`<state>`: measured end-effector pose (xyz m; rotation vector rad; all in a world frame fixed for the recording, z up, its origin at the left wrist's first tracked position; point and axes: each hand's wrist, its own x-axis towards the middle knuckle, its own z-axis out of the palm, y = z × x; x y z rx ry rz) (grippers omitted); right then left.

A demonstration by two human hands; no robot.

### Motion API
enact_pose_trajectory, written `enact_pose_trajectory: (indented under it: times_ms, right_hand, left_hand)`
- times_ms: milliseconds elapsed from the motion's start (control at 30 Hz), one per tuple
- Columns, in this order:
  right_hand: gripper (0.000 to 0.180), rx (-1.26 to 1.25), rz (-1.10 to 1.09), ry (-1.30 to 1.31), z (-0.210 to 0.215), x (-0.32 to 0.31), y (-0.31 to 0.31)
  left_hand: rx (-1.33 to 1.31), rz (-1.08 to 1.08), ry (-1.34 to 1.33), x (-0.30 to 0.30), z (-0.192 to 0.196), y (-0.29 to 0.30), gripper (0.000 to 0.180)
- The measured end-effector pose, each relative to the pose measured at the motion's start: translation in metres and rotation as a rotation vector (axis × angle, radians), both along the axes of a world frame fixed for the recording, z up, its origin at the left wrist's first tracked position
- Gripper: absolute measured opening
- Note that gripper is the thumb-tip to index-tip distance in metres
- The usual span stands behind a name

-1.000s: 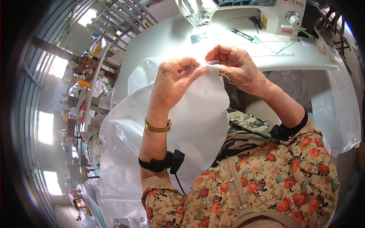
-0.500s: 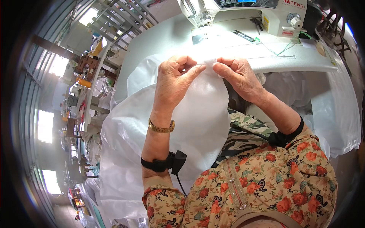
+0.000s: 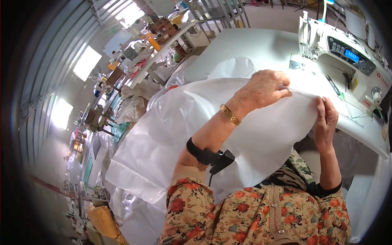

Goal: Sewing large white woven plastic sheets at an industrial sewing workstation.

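A large sheet of white, glossy plastic-like fabric (image 3: 261, 134) hangs over the table's near edge and across my lap. My left hand (image 3: 267, 90) pinches its upper edge between thumb and fingers. Further right, my right hand (image 3: 326, 118) grips the same edge near a corner. The stretch between the two hands is drawn fairly straight. Just beyond them stands a white sewing machine (image 3: 347, 53) with a lit display. Its lamp shines on the needle area (image 3: 304, 63), which the fabric does not reach.
Thread snips (image 3: 332, 85) and a green thread (image 3: 345, 100) lie on the white sewing table (image 3: 245, 45), right of the needle. At the left are a cluttered workbench (image 3: 163, 53), a metal rack (image 3: 218, 14) and heaps of white material (image 3: 130, 100). A yellow-orange bundle (image 3: 105, 222) is at lower left.
My hands have moved apart along the fabric's edge, from close together to well separated. The view has turned left, so the machine now appears further right.
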<state>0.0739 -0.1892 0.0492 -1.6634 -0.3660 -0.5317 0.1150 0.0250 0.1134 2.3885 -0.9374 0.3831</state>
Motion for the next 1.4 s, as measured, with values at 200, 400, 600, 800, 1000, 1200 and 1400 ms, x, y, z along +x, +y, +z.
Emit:
enact_pose_trajectory:
  times_ms: [200,400,600,800,1000,1200,1400]
  right_hand:
    - [0.024,-0.010,-0.160,-0.109,-0.015,0.007,-0.005]
    - [0.024,0.096,-0.333,-0.233,-0.017,0.025,0.000]
    - [0.016,0.043,-0.348,-0.330,-0.023,0.024,-0.002]
    - [0.013,-0.099,-0.325,-0.478,-0.015,0.005,0.007]
    - [0.014,0.017,-0.185,-0.334,-0.005,0.002,0.016]
    - [0.043,0.572,0.546,0.365,-0.019,0.012,0.018]
    - [0.032,0.309,0.280,0.264,-0.027,0.006,0.012]
  left_hand:
    - [0.084,0.087,0.073,0.004,0.017,0.035,0.022]
    - [-0.169,-0.164,0.454,-0.019,0.064,0.018,0.018]
    - [0.590,0.196,-0.283,-0.025,0.058,0.006,0.031]
    - [0.069,-0.170,-0.392,-0.031,0.034,-0.062,0.037]
    - [-0.107,-0.301,0.023,-0.002,0.023,-0.054,0.043]
    - [-0.065,-0.102,0.221,0.008,0.033,-0.051,0.039]
    - [-0.248,-0.110,0.417,0.017,0.013,-0.058,0.028]
